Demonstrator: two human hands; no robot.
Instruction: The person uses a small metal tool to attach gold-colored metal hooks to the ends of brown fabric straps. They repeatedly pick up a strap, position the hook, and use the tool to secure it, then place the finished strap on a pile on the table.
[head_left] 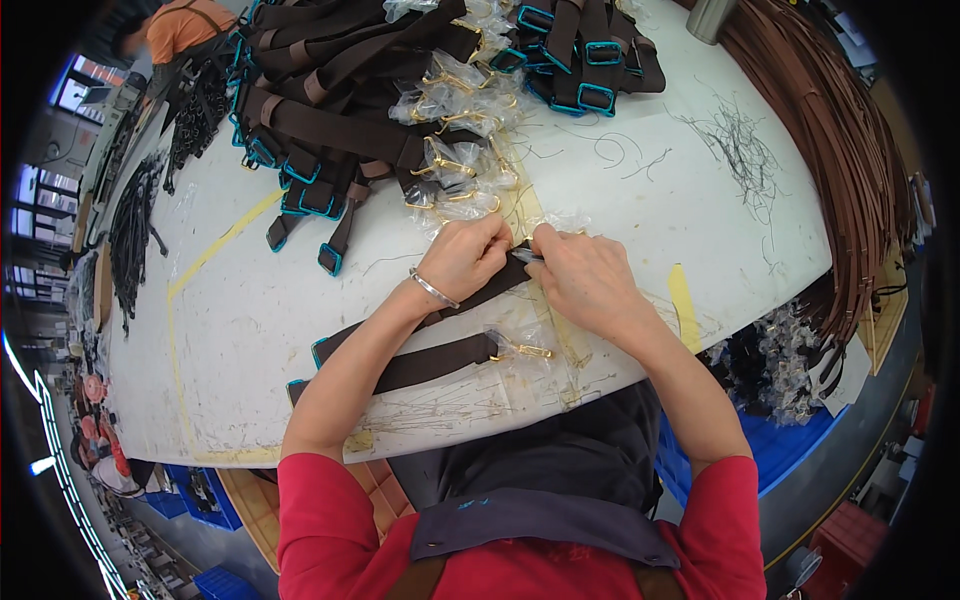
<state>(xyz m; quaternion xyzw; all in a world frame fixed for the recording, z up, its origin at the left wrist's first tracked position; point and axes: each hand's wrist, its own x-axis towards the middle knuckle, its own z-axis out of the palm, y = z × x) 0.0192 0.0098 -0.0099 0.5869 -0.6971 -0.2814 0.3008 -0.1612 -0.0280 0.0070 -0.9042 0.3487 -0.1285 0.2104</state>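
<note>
Midway along the white table [240, 350], my left hand [465, 256] is pinching its fingers together, though they're hiding what they grip; my right hand [590, 278] is holding a small grey piece [526, 256] I can't make out. The dark strap [490, 291] is lying just beneath, my left forearm [365, 365] covering its middle. Nearer, another strap [430, 363] is passing under that arm. Far left, a strap pile [330, 122] is running out of view.

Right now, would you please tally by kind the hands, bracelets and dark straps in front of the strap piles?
Hands, left hand and right hand: 2
Dark straps, upper strap and lower strap: 2
Bracelet: 1
Total: 5
</note>
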